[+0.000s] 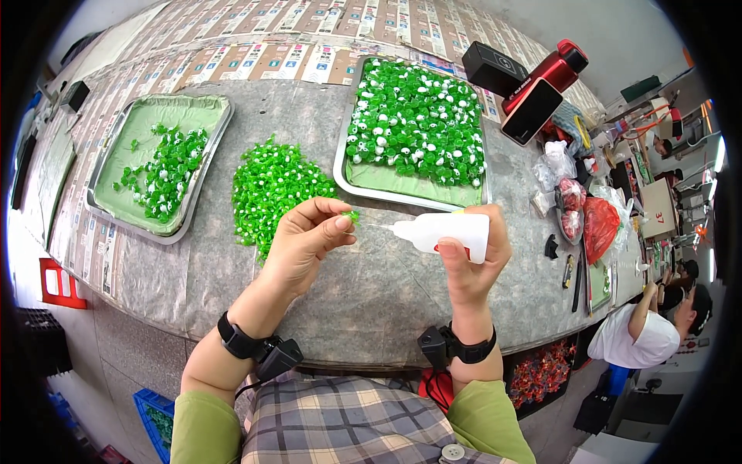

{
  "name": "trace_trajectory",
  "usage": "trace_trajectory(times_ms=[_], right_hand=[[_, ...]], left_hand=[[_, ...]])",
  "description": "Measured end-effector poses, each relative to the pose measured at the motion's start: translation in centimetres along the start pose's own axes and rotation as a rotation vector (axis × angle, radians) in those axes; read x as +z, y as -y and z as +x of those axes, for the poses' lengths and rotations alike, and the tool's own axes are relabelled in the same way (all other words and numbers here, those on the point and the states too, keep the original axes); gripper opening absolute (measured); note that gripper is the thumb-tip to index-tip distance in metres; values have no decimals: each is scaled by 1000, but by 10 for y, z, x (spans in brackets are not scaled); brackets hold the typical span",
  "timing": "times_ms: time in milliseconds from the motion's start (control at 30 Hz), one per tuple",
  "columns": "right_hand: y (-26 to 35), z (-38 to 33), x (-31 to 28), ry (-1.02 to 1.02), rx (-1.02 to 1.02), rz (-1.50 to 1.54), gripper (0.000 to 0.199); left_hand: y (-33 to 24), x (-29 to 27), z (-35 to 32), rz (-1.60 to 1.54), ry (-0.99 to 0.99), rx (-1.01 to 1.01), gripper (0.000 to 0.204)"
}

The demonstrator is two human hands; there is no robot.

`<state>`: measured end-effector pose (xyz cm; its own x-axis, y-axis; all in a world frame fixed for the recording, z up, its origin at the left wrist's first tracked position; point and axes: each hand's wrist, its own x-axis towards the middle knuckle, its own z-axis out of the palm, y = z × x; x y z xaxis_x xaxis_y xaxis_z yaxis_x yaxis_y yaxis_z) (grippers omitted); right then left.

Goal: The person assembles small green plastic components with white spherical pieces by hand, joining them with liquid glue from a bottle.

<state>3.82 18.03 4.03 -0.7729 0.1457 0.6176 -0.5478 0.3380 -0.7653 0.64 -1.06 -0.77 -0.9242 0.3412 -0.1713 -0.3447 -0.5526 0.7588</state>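
At mid-frame, our left hand point(309, 236) pinches a green piece point(352, 216) while our right hand point(481, 259) grips a bottle point(448, 233), its nozzle point(400, 230) toward the piece.

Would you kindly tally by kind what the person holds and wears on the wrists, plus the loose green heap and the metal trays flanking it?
White squeeze bottle: 1
Small green piece in the fingertips: 1
Black wristbands: 2
Green heap: 1
Metal trays: 2
Total: 7

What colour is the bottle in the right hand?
White, with some red; the bottle shows best in the head view.
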Motion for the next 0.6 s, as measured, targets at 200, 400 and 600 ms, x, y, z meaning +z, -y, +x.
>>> trace_trajectory(times_ms=[200,400,600], right_hand=[[0,0,3,13,18,14,32],[-9,-2,-4,-86,36,55,32],[-43,28,-42,-393,258,189,24]], left_hand=[[-1,1,-1,3,15,3,16],[-1,2,-1,-4,13,-1,16],[0,-3,-1,-42,-22,1,13]])
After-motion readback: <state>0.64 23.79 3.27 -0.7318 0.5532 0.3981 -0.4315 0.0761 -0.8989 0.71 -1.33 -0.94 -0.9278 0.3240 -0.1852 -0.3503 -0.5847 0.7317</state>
